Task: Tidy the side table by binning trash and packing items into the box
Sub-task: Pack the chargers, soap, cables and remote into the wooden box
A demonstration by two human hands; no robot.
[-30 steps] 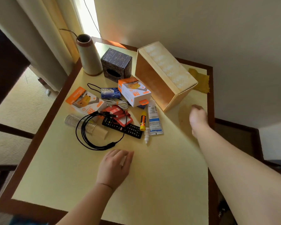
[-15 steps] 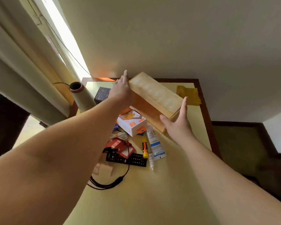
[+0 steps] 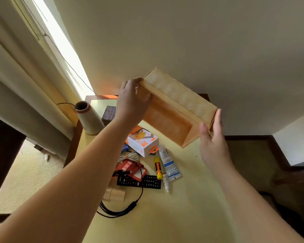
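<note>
An open wooden box [image 3: 168, 116] is lifted off the yellow side table [image 3: 191, 207] and tilted, its opening facing me. My left hand [image 3: 130, 102] grips its left end with fingers curled over the edge. My right hand [image 3: 212, 142] holds the right end wall between thumb and straight fingers. Below lie a white-and-orange charger carton [image 3: 144, 142], a white tube [image 3: 168, 162], a yellow stick [image 3: 158, 168], a small dropper bottle [image 3: 165, 183], a black remote [image 3: 144, 181], a red pouch [image 3: 132, 168], a white cable [image 3: 129, 156], a black cable [image 3: 123, 209] and stacked paper cups [image 3: 114, 193].
A cream cone-shaped vase [image 3: 89, 118] and a dark patterned tissue box [image 3: 109, 112] stand at the table's far left corner by the curtain [image 3: 25, 85]. The wall is close behind the table. Dark floor lies to the right.
Both hands rose from the table to the box's two ends and lifted it up off the surface, tilting it. My view swung upward toward the wall.
</note>
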